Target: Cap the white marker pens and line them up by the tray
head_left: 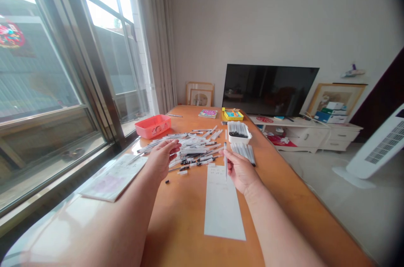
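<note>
Held upright in the fingers of my right hand [241,170] is a slim clear pen [225,164] with a dark tip at its top. It stands over the upper part of a long white paper sheet [222,208] with faint writing. My left hand [164,155] is at the near left side of a loose pile of pens and pen parts [197,147]. Its fingers are loosely bent and apart, and I see nothing between them. Small black and white caps [183,170] lie at the pile's near edge. Right of the pile is a row of clear pen barrels [243,151].
Behind the pile stand a pink-red plastic box [153,127], a white tub packed with pens [240,138] and a yellow box [232,114]. A booklet [116,178] lies by the window. The wooden table's right edge drops to the floor near a white tower fan [378,153].
</note>
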{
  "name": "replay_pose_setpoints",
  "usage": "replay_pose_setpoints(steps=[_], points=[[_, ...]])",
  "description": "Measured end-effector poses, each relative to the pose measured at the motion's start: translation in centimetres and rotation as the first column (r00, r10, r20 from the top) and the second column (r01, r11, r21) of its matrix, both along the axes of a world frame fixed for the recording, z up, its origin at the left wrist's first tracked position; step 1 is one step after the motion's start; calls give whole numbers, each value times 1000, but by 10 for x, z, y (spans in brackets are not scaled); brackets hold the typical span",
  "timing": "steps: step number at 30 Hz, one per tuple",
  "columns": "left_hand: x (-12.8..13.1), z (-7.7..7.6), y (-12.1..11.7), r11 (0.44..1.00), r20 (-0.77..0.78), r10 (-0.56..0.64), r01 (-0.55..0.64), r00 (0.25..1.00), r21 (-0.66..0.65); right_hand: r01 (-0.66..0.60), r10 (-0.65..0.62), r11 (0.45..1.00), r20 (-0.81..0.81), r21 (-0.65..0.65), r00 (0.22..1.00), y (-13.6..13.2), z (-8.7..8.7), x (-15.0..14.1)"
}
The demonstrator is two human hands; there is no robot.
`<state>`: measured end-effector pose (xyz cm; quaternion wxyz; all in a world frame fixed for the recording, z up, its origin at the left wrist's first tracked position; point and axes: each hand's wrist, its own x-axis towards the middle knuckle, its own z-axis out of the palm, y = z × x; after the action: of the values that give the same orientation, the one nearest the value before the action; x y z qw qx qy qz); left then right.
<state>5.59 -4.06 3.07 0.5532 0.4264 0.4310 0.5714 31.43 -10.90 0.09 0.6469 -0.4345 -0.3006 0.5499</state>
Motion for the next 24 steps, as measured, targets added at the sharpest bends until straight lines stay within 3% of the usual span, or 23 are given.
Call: replay_pose_setpoints(steps=[4,10,14,17,24], points=[[0,-1,-4,997,-302,-19,41,953,66,-1,1,1000,-45,0,999,1,-2,0],[0,-18,0,986,-654,-13,118,756,117,29,-29,999,-19,-21,999,2,-5,1],[-3,-27,-1,974,-659,-156,226,736,22,10,-10,1000,-11,-20,1000,2,-6,2],[-4,-27,-4,958,-701,-237,280,673,-55,2,-2,1000,-8,-29,1000,2,-6,1],[-2,-29,-4,955,-787,-77,272,612,119,-1,0,1000,-38,-23,999,1,-5,1]])
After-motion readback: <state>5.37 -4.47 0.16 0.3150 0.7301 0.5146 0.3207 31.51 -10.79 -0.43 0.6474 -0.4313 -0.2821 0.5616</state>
